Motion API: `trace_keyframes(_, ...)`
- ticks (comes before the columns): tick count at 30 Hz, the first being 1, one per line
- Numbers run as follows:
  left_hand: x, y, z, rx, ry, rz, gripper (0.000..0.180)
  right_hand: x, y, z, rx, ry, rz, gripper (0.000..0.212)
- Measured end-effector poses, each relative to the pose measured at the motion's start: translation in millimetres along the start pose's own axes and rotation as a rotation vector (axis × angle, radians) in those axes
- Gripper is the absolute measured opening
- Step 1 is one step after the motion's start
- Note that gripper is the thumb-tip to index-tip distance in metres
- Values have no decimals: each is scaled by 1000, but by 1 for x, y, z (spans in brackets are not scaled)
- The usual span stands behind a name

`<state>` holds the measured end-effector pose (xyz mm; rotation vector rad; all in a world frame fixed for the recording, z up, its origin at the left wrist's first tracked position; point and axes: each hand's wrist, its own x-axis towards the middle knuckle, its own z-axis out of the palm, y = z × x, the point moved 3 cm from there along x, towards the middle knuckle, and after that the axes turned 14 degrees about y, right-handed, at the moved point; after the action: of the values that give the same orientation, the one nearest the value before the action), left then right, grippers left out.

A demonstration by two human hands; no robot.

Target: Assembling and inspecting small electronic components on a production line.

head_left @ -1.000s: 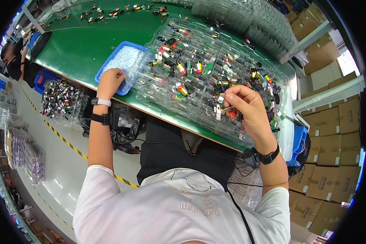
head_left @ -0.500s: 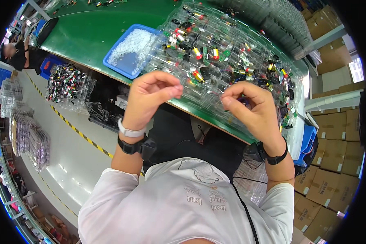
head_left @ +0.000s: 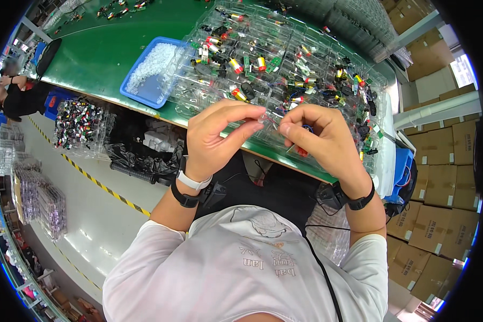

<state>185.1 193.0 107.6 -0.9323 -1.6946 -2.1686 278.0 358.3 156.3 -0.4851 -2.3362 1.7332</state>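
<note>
Wires (head_left: 274, 114) point leftward from the right hand (head_left: 328, 138), lying crosswise.

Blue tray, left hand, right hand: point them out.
Blue tray (head_left: 151, 93), head view: its bare floor.
Left hand (head_left: 209, 133), head view: middle of the hand.
Right hand (head_left: 334, 143), head view: middle of the hand.

a green table (head_left: 94, 64) carries a blue tray (head_left: 156, 94) of small white pieces (head_left: 153, 64). just to its right lie clear plastic trays (head_left: 190, 97) holding electronic parts (head_left: 236, 66); tall clear stacks (head_left: 344, 27) stand behind, and loose components (head_left: 124, 11) lie far left.
</note>
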Motion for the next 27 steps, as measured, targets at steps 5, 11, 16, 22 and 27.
trace_keyframes(5,2,1,2,53,-8,76,26,-2,2,-2,-33,-4,3,14)
trace_keyframes(11,4,5,4,144,-55,172,27,-3,4,-2,-104,11,-49,14)
trace_keyframes(16,5,6,6,182,-96,252,27,-1,4,-4,-158,11,-36,14)
trace_keyframes(22,6,4,7,187,-138,236,23,-1,7,-5,-202,-12,-60,15)
trace_keyframes(27,8,4,8,183,-182,208,21,-3,3,-6,-229,-55,-65,15)
